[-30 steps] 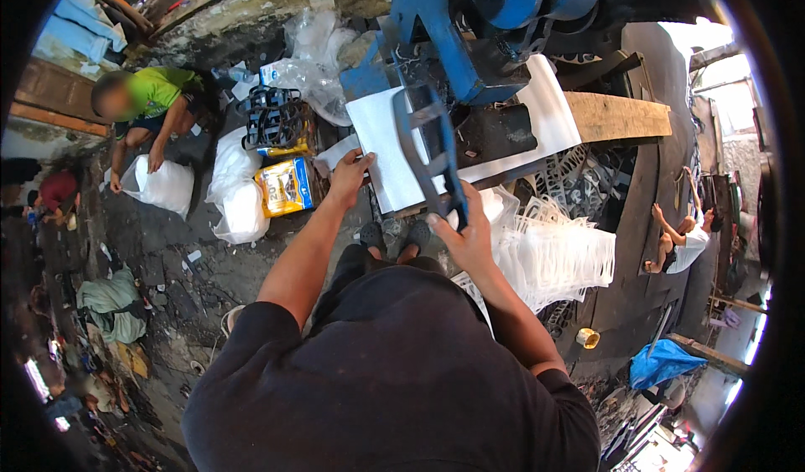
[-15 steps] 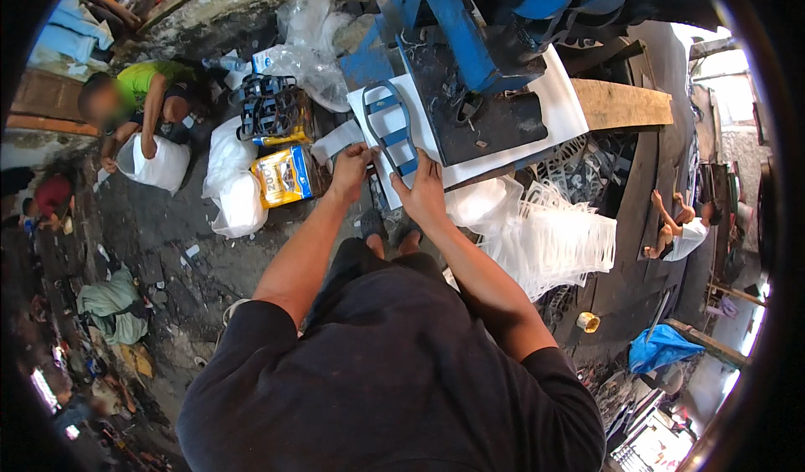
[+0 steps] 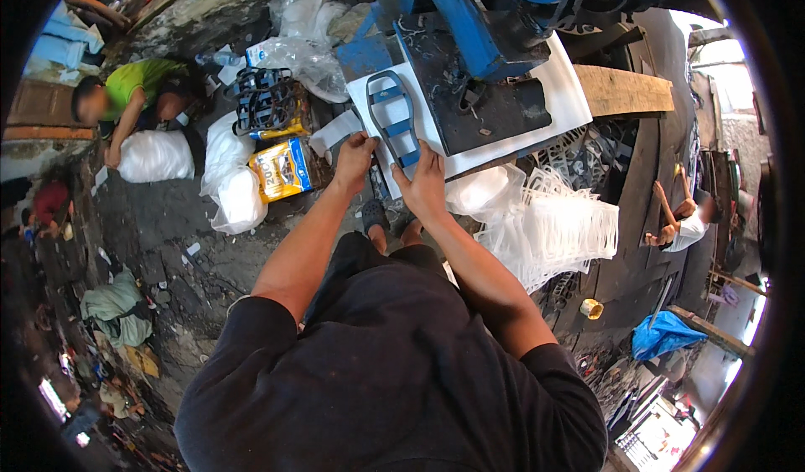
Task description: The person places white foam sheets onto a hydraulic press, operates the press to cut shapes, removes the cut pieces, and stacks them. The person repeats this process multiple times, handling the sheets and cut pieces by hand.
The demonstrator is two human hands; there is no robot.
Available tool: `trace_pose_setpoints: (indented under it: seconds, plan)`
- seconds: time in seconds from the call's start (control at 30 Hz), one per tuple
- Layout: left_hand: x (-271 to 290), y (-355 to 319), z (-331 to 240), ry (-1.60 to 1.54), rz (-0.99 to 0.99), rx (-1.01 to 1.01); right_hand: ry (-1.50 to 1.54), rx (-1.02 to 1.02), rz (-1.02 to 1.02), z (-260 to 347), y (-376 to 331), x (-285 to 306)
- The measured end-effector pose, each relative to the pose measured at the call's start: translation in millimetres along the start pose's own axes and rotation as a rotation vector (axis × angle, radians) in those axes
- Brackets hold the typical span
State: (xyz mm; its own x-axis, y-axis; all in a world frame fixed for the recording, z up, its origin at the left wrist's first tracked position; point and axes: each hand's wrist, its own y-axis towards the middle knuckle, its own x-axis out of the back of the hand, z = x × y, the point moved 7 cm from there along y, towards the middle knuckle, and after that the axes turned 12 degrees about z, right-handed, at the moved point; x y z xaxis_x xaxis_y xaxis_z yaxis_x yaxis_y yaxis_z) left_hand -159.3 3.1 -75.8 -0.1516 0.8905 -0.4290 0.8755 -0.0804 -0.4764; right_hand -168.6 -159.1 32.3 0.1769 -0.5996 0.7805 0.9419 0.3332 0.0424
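A sole-shaped cutting die [image 3: 402, 127] with a dark rim and blue crossbars lies on a white foam-like sheet [image 3: 365, 103]. My right hand [image 3: 425, 189] grips the die's near end between thumb and fingers. At the sheet's left edge, my left hand [image 3: 355, 163] is closed, its fingertips pinching the edge beside the die. Just right of the die, a dark flat board [image 3: 495, 124] rests over the sheet. Above this rises a large blue machine [image 3: 478, 36]. A pale offcut [image 3: 335, 132] sits left of my left hand.
Yellow packs [image 3: 285, 170] and a stack of dark blue-barred dies [image 3: 267, 103] stand at left. Cut-out white sheet waste [image 3: 562, 229] hangs at right, near a wooden plank [image 3: 625, 90]. One person [image 3: 138, 95] crouches left with a white sack [image 3: 157, 156]; another [image 3: 689, 220] sits far right.
My hands stay at the die and sheet with little movement. The person at left has pushed the white sack down lower, and the person at right has raised their arms.
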Motion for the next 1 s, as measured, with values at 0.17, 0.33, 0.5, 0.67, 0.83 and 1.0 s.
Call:
trace_pose_setpoints:
  seconds: [0.17,0.33,0.5,0.67,0.83,1.0]
  plan:
    - [0.5,0.6,1.0,-0.009,0.0,0.002,0.025,-0.035,0.008,-6.4,-1.0,2.3]
    - [-5.0,-5.0,-2.3,0.013,0.017,0.03,0.04,-0.03,0.028,-4.9,-3.7,10.5]
    - [-8.5,-5.4,3.0,-0.03,0.02,0.02,0.03,-0.033,0.032,-4.4,-4.8,16.0]
    - [-10.3,-7.0,2.3,-0.032,0.012,0.02,0.019,-0.005,0.018,-5.9,-4.7,15.8]
    - [-10.6,-9.7,1.6,-0.016,-0.01,0.035,0.013,-0.007,0.049,-7.4,-6.1,14.5]
    - [-14.7,-13.6,-4.9,-0.025,-0.073,0.011,0.06,0.01,0.059,-5.7,-12.6,20.1]
